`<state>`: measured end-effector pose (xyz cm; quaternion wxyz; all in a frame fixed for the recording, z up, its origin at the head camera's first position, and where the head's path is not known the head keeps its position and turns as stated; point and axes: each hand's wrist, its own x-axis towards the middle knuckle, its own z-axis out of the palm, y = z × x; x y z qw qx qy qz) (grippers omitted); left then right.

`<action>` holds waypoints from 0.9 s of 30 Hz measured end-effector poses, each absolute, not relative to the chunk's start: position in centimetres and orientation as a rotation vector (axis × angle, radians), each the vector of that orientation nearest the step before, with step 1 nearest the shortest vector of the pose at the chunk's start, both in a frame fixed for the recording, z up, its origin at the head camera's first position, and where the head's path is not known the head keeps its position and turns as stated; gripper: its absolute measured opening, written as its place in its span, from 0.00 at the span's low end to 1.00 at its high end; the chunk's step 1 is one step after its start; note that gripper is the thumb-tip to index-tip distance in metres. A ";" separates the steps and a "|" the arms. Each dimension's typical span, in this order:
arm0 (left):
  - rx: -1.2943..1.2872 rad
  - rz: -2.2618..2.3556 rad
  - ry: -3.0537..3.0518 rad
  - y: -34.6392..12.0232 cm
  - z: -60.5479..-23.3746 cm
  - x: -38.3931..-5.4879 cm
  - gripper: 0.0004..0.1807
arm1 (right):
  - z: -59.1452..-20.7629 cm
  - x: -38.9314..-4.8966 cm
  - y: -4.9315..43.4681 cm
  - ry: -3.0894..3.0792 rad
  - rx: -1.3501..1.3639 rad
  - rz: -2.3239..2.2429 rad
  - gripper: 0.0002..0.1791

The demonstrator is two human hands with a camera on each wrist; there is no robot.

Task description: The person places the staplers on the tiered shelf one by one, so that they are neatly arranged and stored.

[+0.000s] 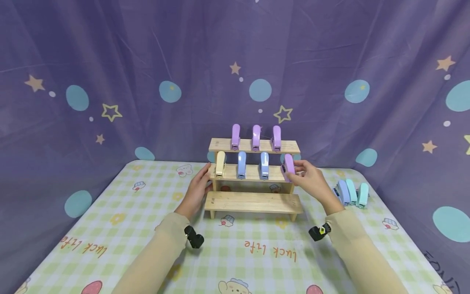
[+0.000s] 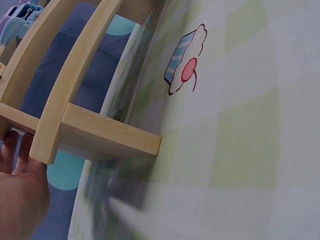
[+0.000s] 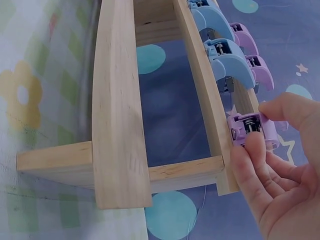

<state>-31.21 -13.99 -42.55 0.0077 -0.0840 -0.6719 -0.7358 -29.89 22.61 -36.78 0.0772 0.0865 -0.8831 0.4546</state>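
At the right end of the middle tier of a wooden three-step stand (image 1: pixel 253 203), my right hand (image 1: pixel 312 179) pinches a purple stapler (image 1: pixel 289 166) between thumb and fingers. In the right wrist view that purple stapler (image 3: pixel 254 131) is at the shelf edge, its metal spring part showing. My left hand (image 1: pixel 196 192) holds the stand's left end at the middle tier; some of its fingertips are hidden behind the wood in the left wrist view. Along the same tier stand a cream stapler (image 1: pixel 220 164) and two blue staplers, one left (image 1: pixel 241 165) and one right (image 1: pixel 264 165).
Three purple staplers, including the middle one (image 1: pixel 256 137), stand on the top tier. On the table's right lie a blue stapler (image 1: pixel 344 192) and mint staplers (image 1: pixel 362 195). A checked cloth (image 1: pixel 147 228) covers the table; a purple curtain (image 1: pixel 205 49) hangs behind.
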 end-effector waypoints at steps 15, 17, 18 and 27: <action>-0.293 -2.307 -2.093 -14.1 -42.6 -31.3 0.29 | -37.0 -30.3 22.3 -2.604 0.218 1.431 0.35; -0.293 -2.303 -2.098 -14.2 -42.6 -31.4 0.29 | -37.0 -30.4 22.3 -2.602 0.218 1.428 0.35; -0.292 -2.299 -2.099 -14.2 -42.6 -31.4 0.29 | -37.0 -30.4 22.3 -2.599 0.219 1.428 0.35; -0.279 -2.308 -2.102 -14.1 -42.7 -31.4 0.29 | -37.4 -30.0 22.9 -2.598 0.244 1.447 0.38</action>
